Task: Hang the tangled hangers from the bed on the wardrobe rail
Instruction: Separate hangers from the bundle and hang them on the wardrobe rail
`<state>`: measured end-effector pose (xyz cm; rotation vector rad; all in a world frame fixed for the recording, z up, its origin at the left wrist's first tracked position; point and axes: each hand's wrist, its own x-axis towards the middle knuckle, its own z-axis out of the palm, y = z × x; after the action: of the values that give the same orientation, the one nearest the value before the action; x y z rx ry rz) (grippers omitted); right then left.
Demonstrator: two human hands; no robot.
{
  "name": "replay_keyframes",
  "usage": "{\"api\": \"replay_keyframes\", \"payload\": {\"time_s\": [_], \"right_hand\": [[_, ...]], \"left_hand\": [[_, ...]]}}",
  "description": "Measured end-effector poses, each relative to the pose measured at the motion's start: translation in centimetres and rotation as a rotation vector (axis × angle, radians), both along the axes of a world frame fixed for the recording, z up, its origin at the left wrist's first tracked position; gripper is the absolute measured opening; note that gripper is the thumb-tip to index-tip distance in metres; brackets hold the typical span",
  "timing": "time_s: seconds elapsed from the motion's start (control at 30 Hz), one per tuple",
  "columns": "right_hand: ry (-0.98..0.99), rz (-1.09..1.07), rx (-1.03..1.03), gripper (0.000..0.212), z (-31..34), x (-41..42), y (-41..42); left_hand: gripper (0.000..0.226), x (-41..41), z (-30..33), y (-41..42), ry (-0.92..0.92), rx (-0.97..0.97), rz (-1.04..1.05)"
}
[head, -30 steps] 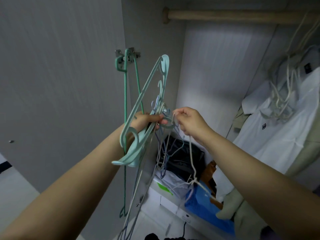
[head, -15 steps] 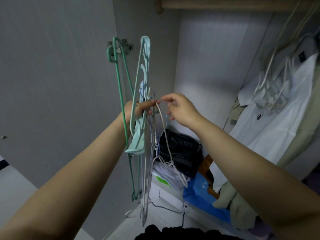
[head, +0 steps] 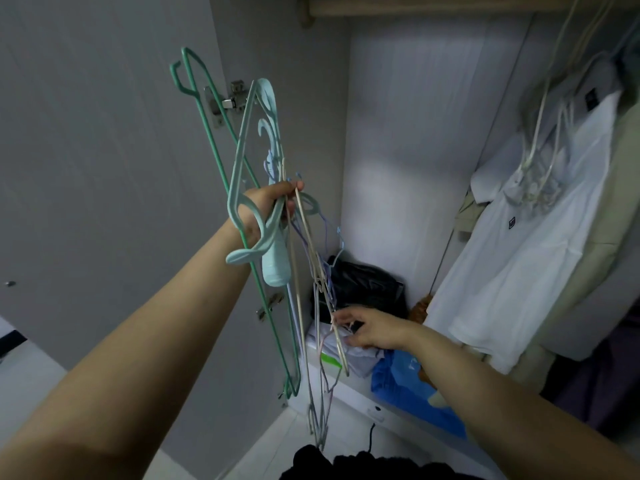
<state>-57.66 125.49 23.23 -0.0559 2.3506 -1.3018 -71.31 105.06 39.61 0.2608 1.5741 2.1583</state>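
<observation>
Right hand now lower on hangers

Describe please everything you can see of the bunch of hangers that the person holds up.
The bunch of hangers is a tangle of several kinds: a dark green wire one, broad pale-teal plastic ones, and thin white and lilac ones. It hangs roughly upright before the open wardrobe, below the rail, not yet on it. The left hand grips it near the top; the right hand pinches a thin white hanger low in the tangle.
</observation>
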Motion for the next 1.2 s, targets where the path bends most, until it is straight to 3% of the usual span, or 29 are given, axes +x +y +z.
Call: {"api": "replay_keyframes", "payload": {"time_s": [0.2,0.3,0.43,0.5,0.57,0.67,0.77,0.87,1.0,1.2], "right_hand": [[0.355,-0.183,0.199,0.031,-0.6,1.4,-3.4],[0.585,-0.095,0.451,0.027,0.0,2.1,-4.3],[0.747,-0.076,0.701,0.045,-1.0,2.0,-3.6],[0.694,-0.045,0.759,0.064,-1.4,1.8,-3.2],[0.711,0.035,0.82,0.063,-1.2,2.1,-3.4],[0.641,0.075,0.769,0.063,0.0,3.2,-3.8],[0.758,-0.048,0.625,0.042,-0.3,3.5,-2.9],[0.472,-0.096,0.434,0.037,-0.7,3.8,-1.4],[0.448,-0.157,0.358,0.032,-1.0,4.2,-0.2],[0.389,-0.346,-0.025,0.033,-0.1,4.7,-0.5]], "left_hand": [[0.027,-0.1,0.5,0.1,0.002,0.04,-0.015],[0.04,-0.5,0.6,0.1,0.0,0.071,-0.007],[0.043,-0.9,0.3,-0.5,0.026,0.011,0.005],[0.04,-0.9,0.1,-0.7,0.041,-0.038,0.025],[0.04,-0.5,-0.1,-0.5,0.05,-0.075,0.045],[0.038,0.0,-0.2,0.0,0.065,-0.079,0.097],[0.029,0.5,-0.3,0.5,0.119,-0.097,0.107],[0.027,0.8,-0.5,0.6,0.147,-0.095,0.11],[0.024,0.6,-0.7,0.2,0.094,-0.025,0.104],[0.027,-0.5,-0.8,-0.5,0.054,0.004,0.065]]}}
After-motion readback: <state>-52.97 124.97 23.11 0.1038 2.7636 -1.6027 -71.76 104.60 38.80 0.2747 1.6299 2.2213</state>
